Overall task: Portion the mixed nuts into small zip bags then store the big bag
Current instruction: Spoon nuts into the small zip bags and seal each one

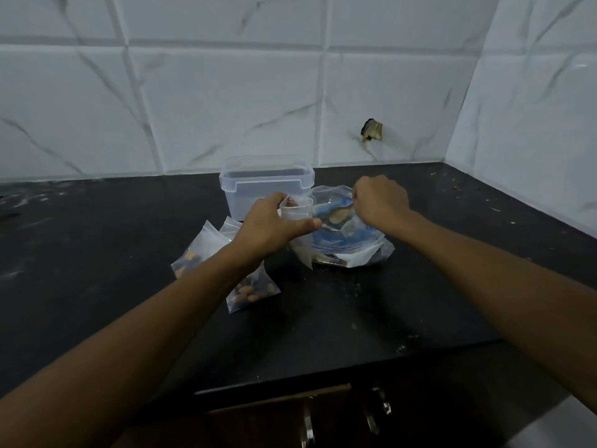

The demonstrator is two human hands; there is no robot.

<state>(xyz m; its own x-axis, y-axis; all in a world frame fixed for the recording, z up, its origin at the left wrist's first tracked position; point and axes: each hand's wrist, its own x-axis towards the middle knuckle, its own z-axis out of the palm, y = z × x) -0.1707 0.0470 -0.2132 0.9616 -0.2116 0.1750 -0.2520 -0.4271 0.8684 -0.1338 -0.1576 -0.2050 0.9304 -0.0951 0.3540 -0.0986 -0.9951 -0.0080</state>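
Two filled small zip bags lie on the black countertop by the person's left forearm, nuts visible through the plastic; possibly a third behind them, hard to tell. Left hand closed around an open small zip bag, holding its mouth up and toward the right. Right hand fisted on the handle of a spoon, bowl carrying a load of nuts, just beside the small bag's mouth and over the big bag. Big bag sits slumped and open on the counter, clear with blue print, some nuts showing low down. Step in hand looks like tipping a spoonful into the small bag. To do it well: keep the mouth spread wide with thumb and fingers, bring the spoon tip inside the rim before tilting, tilt slowly, and stay above the big bag so strays fall back in. Clear lidded plastic tub stands behind against the tiled wall; contents not discernible, lid seated. Crumbs scattered on the counter.
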